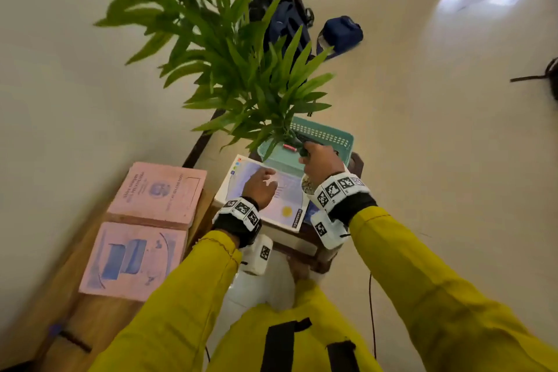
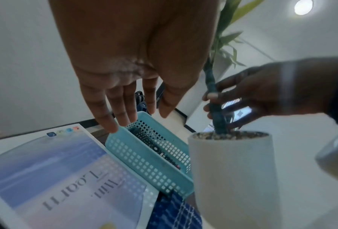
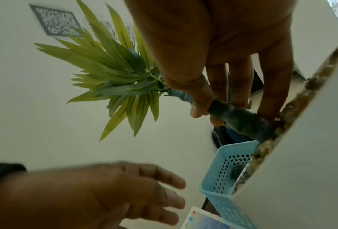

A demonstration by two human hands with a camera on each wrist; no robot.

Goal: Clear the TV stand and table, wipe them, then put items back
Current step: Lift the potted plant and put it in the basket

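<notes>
Head view: right hand wraps potted plant stem just above white pot; left hand spread flat over white box, teal basket beyond.

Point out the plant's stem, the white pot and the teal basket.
plant's stem (image 3: 240, 119): right wrist view, on the bare stem just below the gripping fingers.
white pot (image 2: 232, 173): left wrist view, on its side wall.
teal basket (image 2: 144, 164): left wrist view, on its perforated near wall.
</notes>
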